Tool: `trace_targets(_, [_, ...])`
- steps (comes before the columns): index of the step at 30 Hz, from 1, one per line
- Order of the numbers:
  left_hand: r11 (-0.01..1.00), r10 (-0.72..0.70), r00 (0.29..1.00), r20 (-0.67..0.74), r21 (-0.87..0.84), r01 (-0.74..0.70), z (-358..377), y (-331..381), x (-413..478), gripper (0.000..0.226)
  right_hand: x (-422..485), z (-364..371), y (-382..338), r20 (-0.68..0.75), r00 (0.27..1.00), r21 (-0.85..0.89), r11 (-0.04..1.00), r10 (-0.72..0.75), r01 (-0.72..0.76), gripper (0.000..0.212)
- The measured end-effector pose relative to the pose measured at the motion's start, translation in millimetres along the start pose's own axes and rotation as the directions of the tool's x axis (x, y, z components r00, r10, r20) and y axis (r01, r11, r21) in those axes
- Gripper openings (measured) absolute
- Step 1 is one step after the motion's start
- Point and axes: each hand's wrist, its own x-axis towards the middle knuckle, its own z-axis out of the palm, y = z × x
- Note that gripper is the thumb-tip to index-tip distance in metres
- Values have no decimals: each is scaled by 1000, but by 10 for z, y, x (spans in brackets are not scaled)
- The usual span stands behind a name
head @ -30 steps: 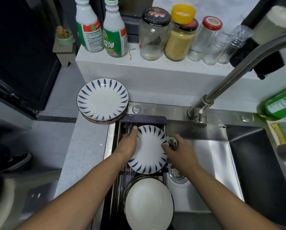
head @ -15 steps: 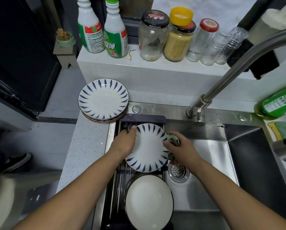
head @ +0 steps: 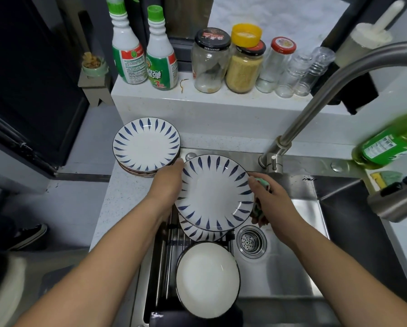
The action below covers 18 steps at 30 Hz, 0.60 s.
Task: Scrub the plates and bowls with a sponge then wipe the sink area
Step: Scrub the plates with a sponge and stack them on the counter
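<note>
Holds the patterned plate (head: 215, 193) by its left rim in the left hand (head: 167, 185), raised over the rack (head: 167, 244) along the left edge of the sink (head: 292, 267). Grips the sponge (head: 263, 182) in the curled right hand (head: 273, 201), against the plate's right rim. Below on the rack, a second plate (head: 197, 232) and, nearer, a white bowl (head: 207, 279); beside the sink's far left corner, a plate stack (head: 145, 145) on the counter (head: 117, 199).

The sponge (head: 264, 184) shows only as green scraps between the right hand (head: 276, 204) and the rim of the lifted plate (head: 214, 192); the rest is covered. The fingers of the left hand (head: 168, 185) go out of sight behind that plate. A second plate (head: 197, 231) beneath it shows only its near edge. At the far right, the green bottle (head: 391, 142) is blurred and cut off by the edge, its label unreadable.
</note>
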Motion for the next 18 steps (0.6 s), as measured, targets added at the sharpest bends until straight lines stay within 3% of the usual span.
trace_targets(3, [993,-16,994,108,-119,29,27,95,-237,35,-163,-145,5,-48,999,26,1000,0,2,16])
trace_targets(8, [998,-9,958,286,-60,27,136,114,-685,40,-494,-483,-3,-64,998,-11,1000,-16,15,20])
trace_targets(13, [989,150,958,244,-29,-148,444,150,-1234,37,-863,-920,50,-24,999,-126,991,-47,44,28])
trace_targets(18, [944,311,942,123,73,-321,840,213,-1786,30,-1266,-1527,150,-31,991,-257,960,-128,116,21])
